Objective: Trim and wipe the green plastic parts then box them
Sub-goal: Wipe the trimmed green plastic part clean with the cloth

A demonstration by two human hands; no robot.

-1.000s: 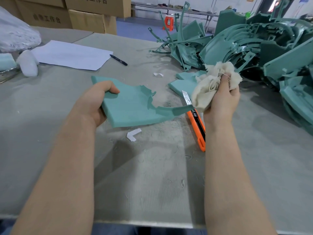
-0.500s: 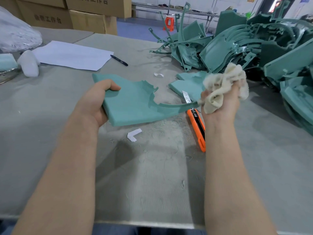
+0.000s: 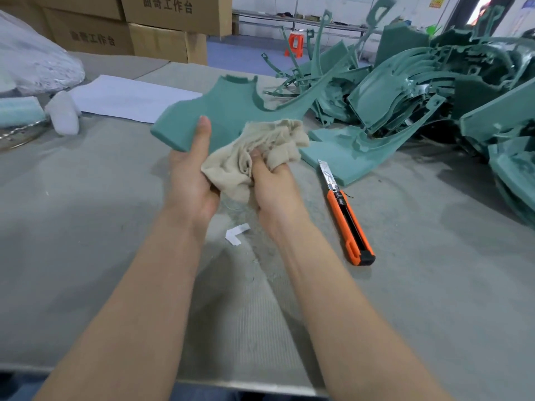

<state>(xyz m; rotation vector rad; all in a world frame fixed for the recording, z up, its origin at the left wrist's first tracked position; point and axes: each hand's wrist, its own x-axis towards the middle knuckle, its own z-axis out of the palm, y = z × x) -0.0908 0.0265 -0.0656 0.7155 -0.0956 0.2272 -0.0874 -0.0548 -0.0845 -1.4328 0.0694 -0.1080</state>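
My left hand grips the near edge of a flat green plastic part, thumb on top, and holds it tilted up above the table. My right hand is closed on a crumpled beige cloth, pressed against the part's near face beside my left hand. An orange utility knife with its blade out lies on the table to the right of my right wrist. Another green part lies flat past the knife tip.
A large heap of green plastic parts fills the far right. White paper sheets lie at far left, with a white object and a plastic-wrapped bundle. Cardboard boxes stand behind. A small white scrap lies between my forearms.
My left hand lifted and tilted the green part up off the table. My right hand brought the cloth left from the part's thin right arm onto its main face.
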